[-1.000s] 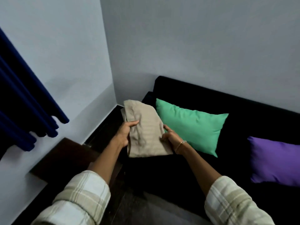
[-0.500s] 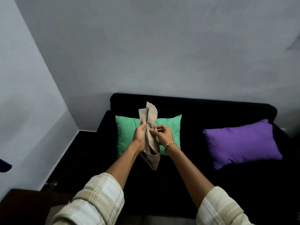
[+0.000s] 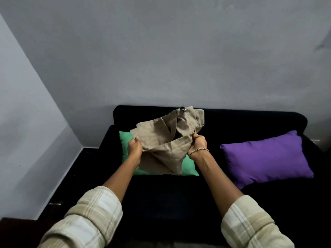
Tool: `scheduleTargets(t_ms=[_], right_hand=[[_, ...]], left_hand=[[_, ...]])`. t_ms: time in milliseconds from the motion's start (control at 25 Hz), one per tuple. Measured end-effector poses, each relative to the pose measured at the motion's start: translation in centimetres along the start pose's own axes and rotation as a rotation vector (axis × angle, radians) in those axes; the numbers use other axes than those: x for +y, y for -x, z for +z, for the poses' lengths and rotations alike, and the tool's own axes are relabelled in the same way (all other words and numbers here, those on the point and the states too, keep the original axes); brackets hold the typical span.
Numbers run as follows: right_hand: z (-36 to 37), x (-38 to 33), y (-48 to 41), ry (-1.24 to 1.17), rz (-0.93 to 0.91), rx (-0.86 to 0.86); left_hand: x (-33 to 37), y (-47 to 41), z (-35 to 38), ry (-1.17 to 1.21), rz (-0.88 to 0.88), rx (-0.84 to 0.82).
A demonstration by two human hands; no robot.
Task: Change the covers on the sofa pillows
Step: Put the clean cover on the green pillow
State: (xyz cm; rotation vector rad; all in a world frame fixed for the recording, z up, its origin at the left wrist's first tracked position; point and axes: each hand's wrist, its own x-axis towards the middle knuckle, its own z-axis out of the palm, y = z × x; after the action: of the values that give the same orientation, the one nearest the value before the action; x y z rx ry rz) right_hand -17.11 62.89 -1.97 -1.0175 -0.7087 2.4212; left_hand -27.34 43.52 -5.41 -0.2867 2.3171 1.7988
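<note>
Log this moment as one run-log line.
step: beige cover held up, partly unfolded | left hand: grips left edge | right hand: grips right edge | green pillow: on sofa behind cover | purple pillow: untouched

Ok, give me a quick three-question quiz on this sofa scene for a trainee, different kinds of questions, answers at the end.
1. True or false: the left hand and the right hand both grip the beige cover.
2. The cover is held up in front of which pillow? A) green B) purple
3. How many pillows lie on the sofa?

Key
1. True.
2. A, the green pillow.
3. Two.
</note>
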Motion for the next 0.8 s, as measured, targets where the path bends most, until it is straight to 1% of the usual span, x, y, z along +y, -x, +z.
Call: scheduleTargets(t_ms=[80, 120, 200, 280, 320, 400, 440, 480, 520, 560, 600, 640, 680, 720, 800], right_hand=[[0.5, -0.5, 0.0, -0.003, 0.037, -0.11], [0.6, -0.5, 0.2, 0.026, 0.051, -0.183], [1.3, -0.4, 0.2, 0.136, 0.05, -0.269], [2.3, -0.1, -0.1, 0.276, -0.005, -0.283], [2.9, 0.0, -0.2, 0.32, -0.031, -0.256], [4.3, 0.3, -0.4, 0.36, -0.076, -0.27], [4.9, 0.6, -0.6, 0.382, -0.097, -0.283], [5.3, 0.7, -0.7, 0.415, -0.116, -0.285], [5.6, 1.1, -0.9, 0.442, -0.138, -0.283], [6.0, 1.5, -1.3, 0.462, -0.162, -0.277], [6.4, 1.9, -1.6, 0.474, -0.176, -0.276], [6.8, 2.3, -1.7, 0.484, -0.189, -0.266], [7.1, 2.7, -1.8, 0.488, -0.205, -0.268], [7.3, 2.9, -1.9, 0.507, -0.223, -0.259], [7.1, 3.0, -2.0, 0.574, -0.26, -0.251]], left_hand=[[-0.1, -0.8, 0.9, -0.068, -0.014, 0.017], [-0.2, -1.2, 1.2, -0.108, -0.016, 0.026], [0.0, -1.9, 1.9, -0.166, -0.025, 0.021], [0.1, -2.8, 2.2, -0.202, -0.05, 0.005], [0.0, -3.4, 2.3, -0.231, -0.062, -0.009], [0.2, -4.1, 2.8, -0.308, -0.048, -0.006], [0.7, -4.0, 3.1, -0.334, 0.012, 0.032], [1.2, -3.7, 3.5, -0.339, 0.122, 0.078], [1.9, -3.2, 3.9, -0.327, 0.258, 0.086], [2.5, -3.0, 4.3, -0.306, 0.376, 0.03], [2.9, -2.8, 4.8, -0.266, 0.439, -0.086], [3.0, -2.8, 5.1, -0.248, 0.453, -0.221], [2.6, -3.3, 5.4, -0.256, 0.427, -0.327], [1.7, -4.4, 5.8, -0.271, 0.39, -0.368], [0.4, -6.6, 6.0, -0.207, 0.209, -0.338]])
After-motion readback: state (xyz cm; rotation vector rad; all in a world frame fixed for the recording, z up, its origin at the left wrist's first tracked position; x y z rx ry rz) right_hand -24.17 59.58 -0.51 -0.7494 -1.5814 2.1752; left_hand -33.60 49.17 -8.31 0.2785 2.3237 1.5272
